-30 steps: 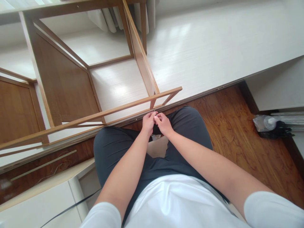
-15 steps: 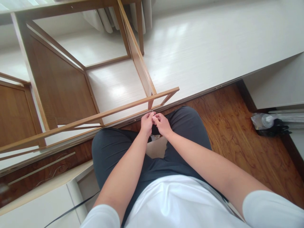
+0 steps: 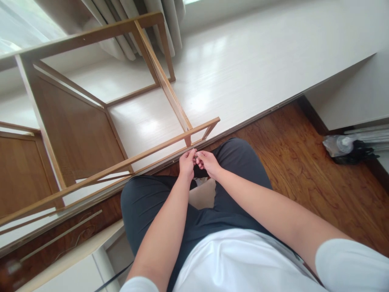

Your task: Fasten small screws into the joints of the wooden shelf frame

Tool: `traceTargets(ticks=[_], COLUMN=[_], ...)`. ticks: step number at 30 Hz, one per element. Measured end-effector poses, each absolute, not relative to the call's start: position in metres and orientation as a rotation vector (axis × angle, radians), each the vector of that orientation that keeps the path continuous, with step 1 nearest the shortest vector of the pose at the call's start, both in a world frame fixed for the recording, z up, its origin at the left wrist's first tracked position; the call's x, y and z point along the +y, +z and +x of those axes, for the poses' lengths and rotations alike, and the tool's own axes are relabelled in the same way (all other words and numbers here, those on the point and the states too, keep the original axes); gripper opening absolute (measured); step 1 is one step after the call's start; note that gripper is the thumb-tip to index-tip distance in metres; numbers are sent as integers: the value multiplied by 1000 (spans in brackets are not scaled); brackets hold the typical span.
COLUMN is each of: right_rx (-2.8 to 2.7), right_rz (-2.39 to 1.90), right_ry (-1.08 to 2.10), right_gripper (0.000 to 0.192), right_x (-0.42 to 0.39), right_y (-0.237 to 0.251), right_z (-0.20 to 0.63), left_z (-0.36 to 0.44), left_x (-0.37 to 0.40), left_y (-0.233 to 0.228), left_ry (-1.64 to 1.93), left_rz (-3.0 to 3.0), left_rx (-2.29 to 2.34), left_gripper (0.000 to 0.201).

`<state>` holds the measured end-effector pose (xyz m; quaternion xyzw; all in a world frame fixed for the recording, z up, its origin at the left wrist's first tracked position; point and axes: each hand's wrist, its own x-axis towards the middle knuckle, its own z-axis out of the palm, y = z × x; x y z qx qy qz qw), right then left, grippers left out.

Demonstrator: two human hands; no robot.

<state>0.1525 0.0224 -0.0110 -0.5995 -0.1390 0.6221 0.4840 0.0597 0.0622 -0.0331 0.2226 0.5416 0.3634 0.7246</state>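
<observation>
My left hand [image 3: 186, 163] and my right hand [image 3: 208, 163] meet above my lap, fingers pinched together. A small, thin, pale piece [image 3: 193, 149] shows at the fingertips, too small for me to name its kind. The left hand pinches it; what the right fingertips hold is hidden from view. Just beyond the hands stands a brown wooden frame [image 3: 170, 142] with upright panels, its near rail and end corner close to my fingers but apart from them.
The frame rests on a wide white ledge [image 3: 243, 73]. Curtains [image 3: 121, 44] hang behind it. A wooden floor [image 3: 291, 174] lies to the right, with a clear plastic bag [image 3: 337, 145] and a black bag [image 3: 354, 156] near the wall. A white drawer unit [image 3: 69, 275] stands lower left.
The view has tilted up a little, showing more curtain and window. My hands remain together in front of the frame, the fingertips slightly shifted around the thin piece.
</observation>
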Motion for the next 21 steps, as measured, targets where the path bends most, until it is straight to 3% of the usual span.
traceTargets(ticks=[6, 11, 21], right_rx=[63, 180, 41], right_rz=[-1240, -1111, -1303], right_ry=[1807, 1978, 1835], right_gripper=[21, 25, 28], right_x=[30, 36, 29], right_y=[-7, -5, -6], right_z=[157, 164, 157], left_z=[60, 58, 59], left_x=[63, 64, 63], left_y=[-20, -20, -19], left_ry=[803, 783, 804], left_rz=[462, 470, 476], left_rx=[1159, 1208, 1161], left_gripper=[40, 39, 37])
